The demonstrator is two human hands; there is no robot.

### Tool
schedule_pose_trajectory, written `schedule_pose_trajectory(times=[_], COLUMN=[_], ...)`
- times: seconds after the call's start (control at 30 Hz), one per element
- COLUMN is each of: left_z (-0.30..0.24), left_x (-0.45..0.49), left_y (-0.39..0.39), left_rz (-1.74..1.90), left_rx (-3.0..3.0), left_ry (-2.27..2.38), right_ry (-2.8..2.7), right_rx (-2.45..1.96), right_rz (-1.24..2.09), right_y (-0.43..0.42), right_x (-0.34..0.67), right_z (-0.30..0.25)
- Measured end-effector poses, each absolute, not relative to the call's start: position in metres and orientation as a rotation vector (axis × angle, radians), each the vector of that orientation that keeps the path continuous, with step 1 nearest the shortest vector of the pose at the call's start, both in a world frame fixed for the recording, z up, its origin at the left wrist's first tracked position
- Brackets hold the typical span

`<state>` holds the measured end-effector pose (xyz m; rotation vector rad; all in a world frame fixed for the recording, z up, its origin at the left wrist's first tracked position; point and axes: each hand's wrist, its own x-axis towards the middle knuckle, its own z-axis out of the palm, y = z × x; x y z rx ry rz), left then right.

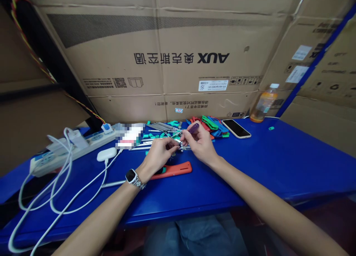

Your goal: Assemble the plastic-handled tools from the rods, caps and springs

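Right hand (204, 146): gripping a dark purple, rounded-handle tool (194, 128); handle end sticks up from the grasp, tip end down toward the left fingertips.
Left hand (159, 154): thumb and fingers drawn together right by the tool's tip end. Can't tell what's pinched, too small and partly covered.
Tool location: in the right hand, above the middle of the blue surface (264, 163), just in front of the loose parts.
Left wrist: square-faced watch on a silver metal band (132, 177).
Below left hand: orange-red, flat, elongated plastic piece (178, 169) lying on the surface, partly covered by hand and wrist. Silver rod (114, 183) lies to the left of the wrist.
Behind hands: grey and silver thin rods (162, 127), small teal plastic pieces mixed in. Red, green and blue plastic parts (213, 125) heaped to the right of them.
Right of heap: light-cased phone (237, 128), dark screen up; farther back, clear bottle of orange liquid with white cap (264, 102), upright.
Left side: white power strip (97, 138), white cables, small white rounded case (106, 154).
Backdrop: brown cardboard panel (111, 59), print upside down.
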<state>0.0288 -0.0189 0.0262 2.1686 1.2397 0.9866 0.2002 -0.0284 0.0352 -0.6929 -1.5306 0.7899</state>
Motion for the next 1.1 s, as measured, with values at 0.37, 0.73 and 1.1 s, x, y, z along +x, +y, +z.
schedule_pose_trajectory(times=[0.37,0.73,1.1], left_z=[0.036,0.032,0.027], left_x=[0.03,0.027,0.026], left_y=[-0.04,-0.029,-0.027], left_rz=[0.57,0.417,0.425], left_rx=[2.549,2.541,2.55], left_ry=[0.951,0.95,0.967], right_ry=[-1.542,-1.655,-1.695], right_rx=[-0.779,-0.76,-0.79], right_rz=[0.794,0.853,0.814], right_y=[-0.024,-0.032,-0.031], right_x=[0.217,0.21,0.21], right_z=[0.038,0.032,0.03])
